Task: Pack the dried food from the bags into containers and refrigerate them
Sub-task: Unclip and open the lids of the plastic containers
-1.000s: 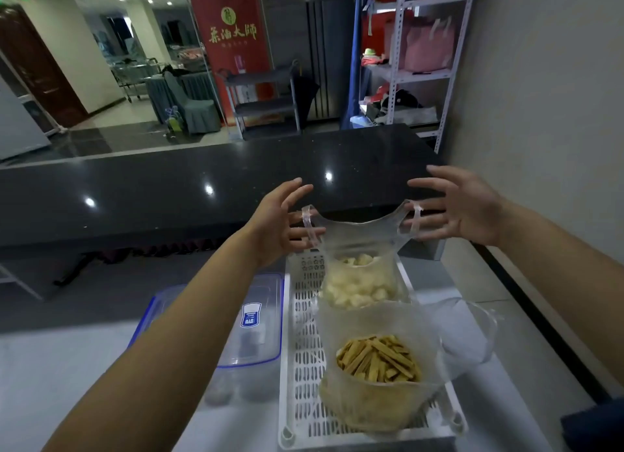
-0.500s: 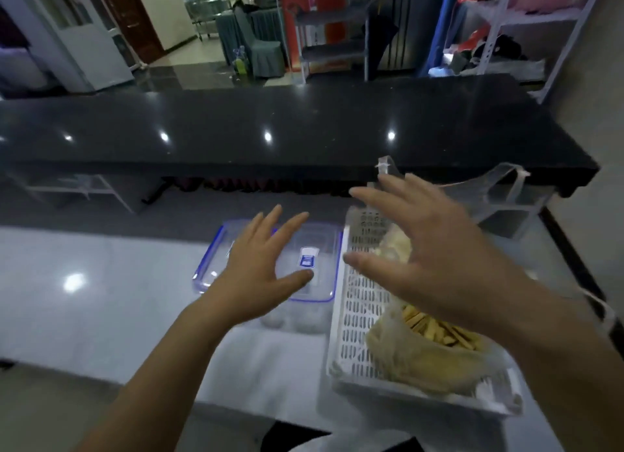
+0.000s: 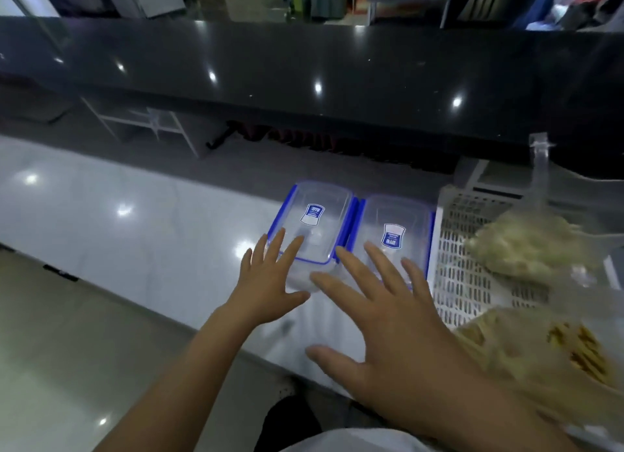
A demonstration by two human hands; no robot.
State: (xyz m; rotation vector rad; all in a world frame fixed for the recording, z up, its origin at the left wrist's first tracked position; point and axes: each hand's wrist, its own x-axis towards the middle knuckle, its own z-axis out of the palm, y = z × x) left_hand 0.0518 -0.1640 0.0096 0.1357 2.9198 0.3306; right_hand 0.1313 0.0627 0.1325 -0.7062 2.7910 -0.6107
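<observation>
Here, left hand [image 3: 266,282], right hand [image 3: 391,333] spread above lidded containers [image 3: 314,222].

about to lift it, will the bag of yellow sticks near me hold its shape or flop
Probably flops: the bag of yellow sticks is thin clear film, slumped in the white basket. Loose sticks likely shift. Seems light.

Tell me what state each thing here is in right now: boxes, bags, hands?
Left container: lid on, looks empty, on the white counter.
Right container: lid on, looks empty, partly behind the right hand.
Pale food bag: full, lying in the white tray.
Yellow strips bag: full, in the tray.
Left hand: open, fingers spread.
Right hand: open, fingers spread.
</observation>
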